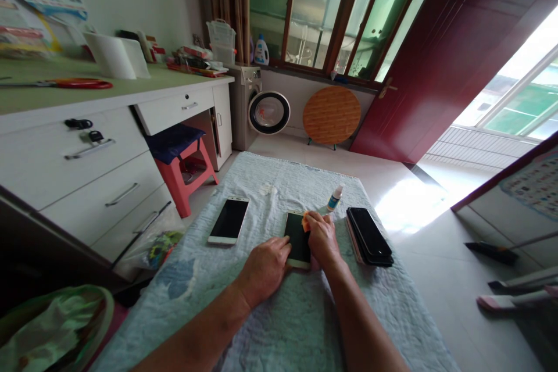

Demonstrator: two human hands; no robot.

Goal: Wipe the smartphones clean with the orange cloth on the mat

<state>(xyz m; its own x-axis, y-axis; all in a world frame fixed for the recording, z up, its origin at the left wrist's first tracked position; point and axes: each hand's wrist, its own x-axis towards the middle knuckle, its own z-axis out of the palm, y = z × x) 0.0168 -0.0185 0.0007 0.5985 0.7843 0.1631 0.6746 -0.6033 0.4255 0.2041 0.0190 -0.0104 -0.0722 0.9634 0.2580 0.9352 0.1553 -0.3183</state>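
Note:
A smartphone (298, 247) with a dark screen and pale frame lies face up on the cloth-covered table. My left hand (267, 264) is closed on its left edge, fingers pressed against the side. In my right hand (321, 238) is an orange cloth (306, 222), pinched and touching the upper right of the screen. To the left lies a white smartphone (229, 220), its screen dark. A small spray bottle (335, 198) with a blue label stands beyond my right hand. Right of that hand sits a stack of phones (370, 235), a black one on top.
A pale blue cloth (279, 177) covers the table. On the left are a white desk (87, 168), a red stool (185, 168) and a waste bin (102, 325). A washing machine (244, 104) with its door ajar and a round wooden tabletop (332, 115) stand behind.

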